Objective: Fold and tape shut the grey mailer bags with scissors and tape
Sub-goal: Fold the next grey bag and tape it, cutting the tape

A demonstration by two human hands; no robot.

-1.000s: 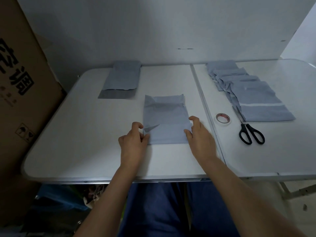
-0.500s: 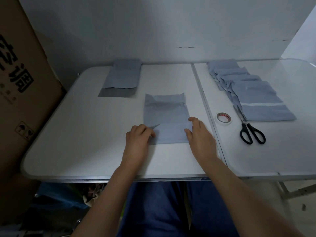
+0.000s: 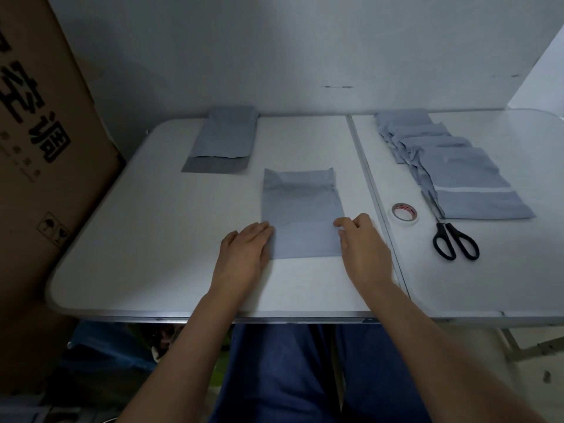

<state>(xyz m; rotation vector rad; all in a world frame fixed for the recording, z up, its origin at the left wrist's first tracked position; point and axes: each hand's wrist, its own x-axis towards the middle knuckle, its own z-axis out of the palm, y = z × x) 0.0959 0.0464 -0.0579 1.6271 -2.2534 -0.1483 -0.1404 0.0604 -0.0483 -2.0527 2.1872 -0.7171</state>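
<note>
A large cardboard box (image 3: 45,166) with black printed characters stands at the far left, against the edge of the white surface (image 3: 152,239). Toward the back left of the surface lies a folded grey mailer bag (image 3: 224,137), its light upper layer covering most of a darker strip that shows at its near end. In the middle, directly before the person, lies the grey mailer bag being worked on (image 3: 300,209), flat, with its far end folded over into a band.

The left hand (image 3: 244,253) lies palm down at the bag's near left edge, its fingers straight and together, the fingertips pressing on the bag's border; its grip is released, flat on the material. The right hand (image 3: 364,245) rests at the bag's near right edge with its fingers bent a little, their tips touching the bag; whether they pinch the edge I cannot tell.

Right of the seam in the surface lies a roll of tape (image 3: 405,212), flat. Just beside it are black-handled scissors (image 3: 451,239), closed, blades pointing away from the person and touching the nearest of a stack of overlapping grey mailer bags (image 3: 457,175) fanned toward the back right.
</note>
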